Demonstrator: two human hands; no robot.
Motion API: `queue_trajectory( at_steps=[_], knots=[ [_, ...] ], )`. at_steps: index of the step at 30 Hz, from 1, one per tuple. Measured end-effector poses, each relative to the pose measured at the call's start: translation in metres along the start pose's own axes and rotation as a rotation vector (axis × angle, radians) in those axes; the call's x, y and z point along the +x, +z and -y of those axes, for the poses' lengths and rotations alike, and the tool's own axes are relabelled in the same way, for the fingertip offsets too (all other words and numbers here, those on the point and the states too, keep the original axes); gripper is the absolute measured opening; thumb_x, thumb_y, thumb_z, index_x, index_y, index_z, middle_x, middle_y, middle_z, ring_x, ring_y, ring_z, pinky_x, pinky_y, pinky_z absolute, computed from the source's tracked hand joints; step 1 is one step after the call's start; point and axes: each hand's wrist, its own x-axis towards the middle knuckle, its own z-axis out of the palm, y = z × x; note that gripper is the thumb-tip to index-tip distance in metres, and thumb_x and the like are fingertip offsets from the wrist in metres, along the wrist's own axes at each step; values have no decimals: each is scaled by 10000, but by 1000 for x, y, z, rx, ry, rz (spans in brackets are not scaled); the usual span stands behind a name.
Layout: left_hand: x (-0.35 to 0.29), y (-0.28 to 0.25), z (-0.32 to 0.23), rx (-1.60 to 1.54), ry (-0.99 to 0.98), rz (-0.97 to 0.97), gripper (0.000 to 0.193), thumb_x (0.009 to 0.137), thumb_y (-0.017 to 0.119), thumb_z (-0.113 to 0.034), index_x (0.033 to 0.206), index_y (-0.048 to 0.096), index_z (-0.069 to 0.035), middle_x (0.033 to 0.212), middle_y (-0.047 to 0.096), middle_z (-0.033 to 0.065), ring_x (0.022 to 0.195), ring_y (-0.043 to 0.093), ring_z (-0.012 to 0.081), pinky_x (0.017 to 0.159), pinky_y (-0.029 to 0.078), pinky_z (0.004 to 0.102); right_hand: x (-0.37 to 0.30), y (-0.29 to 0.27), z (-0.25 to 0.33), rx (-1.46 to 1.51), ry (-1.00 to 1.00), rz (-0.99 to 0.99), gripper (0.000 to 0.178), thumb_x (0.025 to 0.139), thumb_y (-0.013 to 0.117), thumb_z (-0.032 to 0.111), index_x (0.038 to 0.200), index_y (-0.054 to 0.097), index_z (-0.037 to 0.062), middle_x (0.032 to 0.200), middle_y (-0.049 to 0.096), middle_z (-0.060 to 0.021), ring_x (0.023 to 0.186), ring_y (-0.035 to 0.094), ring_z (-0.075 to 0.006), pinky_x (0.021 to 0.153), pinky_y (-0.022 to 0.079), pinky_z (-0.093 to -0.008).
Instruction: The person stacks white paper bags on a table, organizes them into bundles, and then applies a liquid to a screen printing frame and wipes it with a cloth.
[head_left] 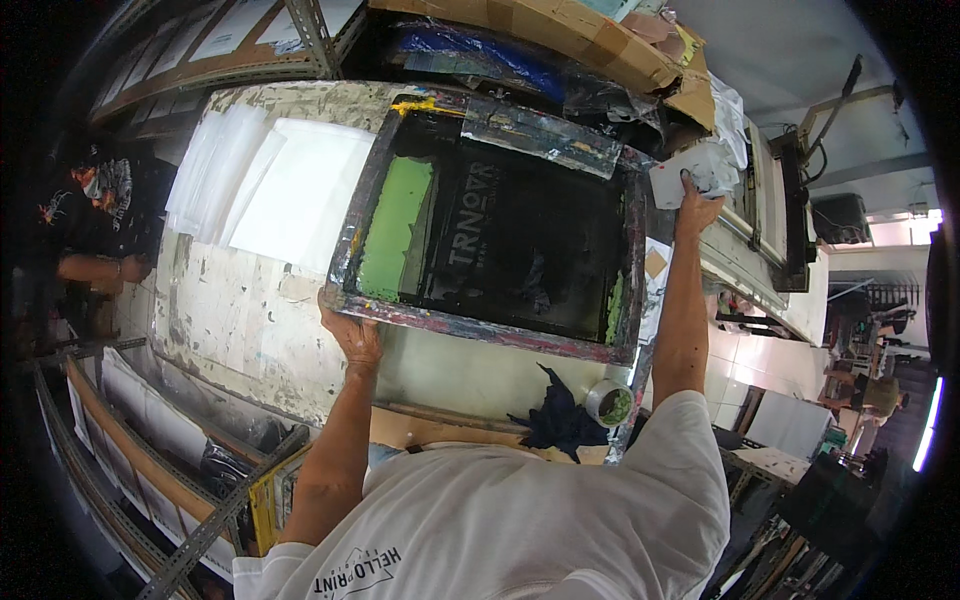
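A screen printing frame (632,270) with paint-stained edges lies tilted on the worktable. Its mesh is dark, with pale lettering in the middle and a green strip on the left. My left hand (352,335) grips the frame at its near left corner, fingers partly hidden under the edge. Reaching past the frame's right side, my right hand (698,207) is closed on a whitish crumpled piece (675,180); whether it is plastic or cloth I cannot tell. Along the frame's far inner edge sits a flat, stained strip (540,137).
White sheets (305,190) lie left of the frame on the stained worktable (240,300). A dark cloth (565,412) and a cup with green contents (610,403) are near me. Cardboard (560,35) stands behind. Another person (105,220) is at the far left; racks (150,400) stand lower left.
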Motion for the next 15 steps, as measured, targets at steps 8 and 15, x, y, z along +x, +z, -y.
queue_trajectory(
  at_steps=[8, 15],
  knots=[
    [9, 8, -28, -8, 83, -189, 955, 783, 656, -693, 1226, 436, 124, 1052, 591, 170, 972, 570, 272, 900, 454, 386, -57, -70, 54, -724, -8, 749, 625, 714, 828, 379, 1164, 627, -6, 1169, 644, -234, 1062, 638, -396, 891, 509, -464],
    [11, 9, -27, -43, 52, -147, 1000, 768, 646, -719, 1271, 426, 116, 1036, 592, 168, 969, 579, 289, 900, 453, 397, -215, -94, 145, -273, -656, 1282, 536, 721, 783, 256, 1229, 659, 142, 1327, 572, -137, 1302, 424, -367, 1076, 353, -464]
  ],
)
